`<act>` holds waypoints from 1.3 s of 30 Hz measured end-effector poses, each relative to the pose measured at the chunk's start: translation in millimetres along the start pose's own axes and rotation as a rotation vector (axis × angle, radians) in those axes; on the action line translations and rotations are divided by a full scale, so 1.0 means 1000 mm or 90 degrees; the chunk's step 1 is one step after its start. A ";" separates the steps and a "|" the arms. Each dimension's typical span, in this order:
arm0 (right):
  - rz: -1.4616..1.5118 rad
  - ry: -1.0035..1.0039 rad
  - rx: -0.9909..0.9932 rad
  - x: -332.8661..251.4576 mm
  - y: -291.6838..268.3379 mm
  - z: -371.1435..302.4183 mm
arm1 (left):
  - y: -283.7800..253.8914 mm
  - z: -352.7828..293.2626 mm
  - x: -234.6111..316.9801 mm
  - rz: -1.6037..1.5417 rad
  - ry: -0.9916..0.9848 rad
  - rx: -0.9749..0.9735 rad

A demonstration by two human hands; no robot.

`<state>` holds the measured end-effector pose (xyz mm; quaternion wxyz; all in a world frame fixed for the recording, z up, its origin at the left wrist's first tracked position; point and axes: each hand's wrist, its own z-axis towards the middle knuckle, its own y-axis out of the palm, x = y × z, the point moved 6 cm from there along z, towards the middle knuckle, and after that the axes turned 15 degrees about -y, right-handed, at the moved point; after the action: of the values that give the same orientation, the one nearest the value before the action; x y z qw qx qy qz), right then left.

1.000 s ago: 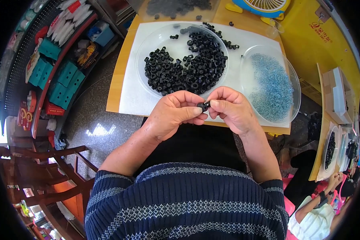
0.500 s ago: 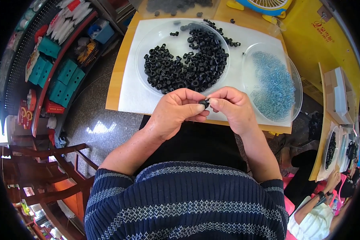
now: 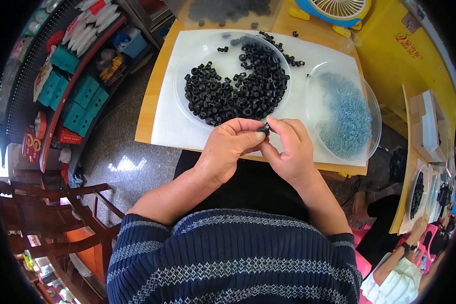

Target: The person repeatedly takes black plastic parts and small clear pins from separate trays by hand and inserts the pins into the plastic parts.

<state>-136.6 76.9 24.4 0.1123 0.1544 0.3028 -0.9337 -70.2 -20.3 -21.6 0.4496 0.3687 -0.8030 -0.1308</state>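
Close to the table's near edge, a small dark rounded part (image 3: 264, 130) is pinched between my two hands. My left hand (image 3: 229, 147) grips it between thumb and fingertips. The fingertips of my right hand (image 3: 290, 150) meet it from the other side, with thumb and forefinger closed on its end. Just beyond my hands lies a round clear tray (image 3: 180, 104) heaped with small black parts (image 3: 238, 93). To the right stands a second clear round tray (image 3: 314, 76), holding many tiny pale-blue translucent pieces (image 3: 345, 116).
White sheeting (image 3: 169, 61) covers much of the wooden table (image 3: 146, 119). Loose black parts (image 3: 289, 58) lie past the tray. A translucent bin (image 3: 223, 15) and a blue-yellow fan (image 3: 334, 10) stand at the back. Shelves (image 3: 68, 76) rise at left; another person's arm (image 3: 395, 261) shows at right.
My right hand has turned, its forefinger now raised along the part and its thumb lower. The part and both hands have shifted slightly right in view.
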 end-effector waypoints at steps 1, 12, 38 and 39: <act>-0.001 -0.002 0.001 0.001 0.001 0.000 | 0.000 0.000 -0.002 -0.001 0.000 0.009; 0.040 -0.026 0.018 -0.002 -0.010 -0.001 | 0.009 -0.006 0.003 0.016 -0.057 -0.042; -0.024 -0.059 -0.099 -0.005 -0.006 -0.001 | 0.003 -0.005 -0.002 0.207 -0.093 -0.015; -0.037 -0.064 -0.107 -0.005 -0.006 -0.001 | 0.002 -0.005 -0.002 0.206 -0.093 -0.015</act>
<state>-133.4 82.7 29.2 0.1130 0.0889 0.3787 -0.9143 -66.4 -16.4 -19.2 0.4093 0.2190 -0.8809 -0.0927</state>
